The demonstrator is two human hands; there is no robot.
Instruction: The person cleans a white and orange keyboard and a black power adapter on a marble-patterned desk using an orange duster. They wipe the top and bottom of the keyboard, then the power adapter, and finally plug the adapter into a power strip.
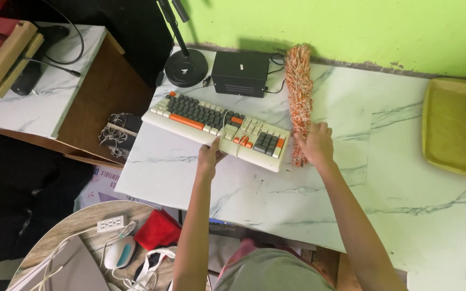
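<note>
The left hand (208,157) rests at the near edge of a cream mechanical keyboard with grey and orange keys (217,125), which lies slanted on the white marble-patterned tabletop (319,194); its fingers are curled against the keyboard's front rim, touching it, though whether they actually clasp the edge cannot be told from this angle. The right hand (315,144) is closed around the lower end of a long, shaggy orange-and-white duster (299,97), with the fingers wrapped tight about it. The duster lies lengthwise on the tabletop just beside the keyboard's right end, its far tip reaching towards the green wall (351,27). Behind the keyboard stand a small black box-shaped device with cables (240,74) and, to its left, the round black base of a stand (186,68), both near the wall. Well apart at the right edge of the tabletop lies a square yellow-green tray (457,126). To the left, a second marble-topped surface on a brown wooden frame (44,102) carries a black cable, and a bundle of thin white wire (115,134) sits just below it. In the near left corner a round wooden table (76,221) bears a white power strip (111,223), a white-and-teal computer mouse (120,252) and a red cloth (157,229).
</note>
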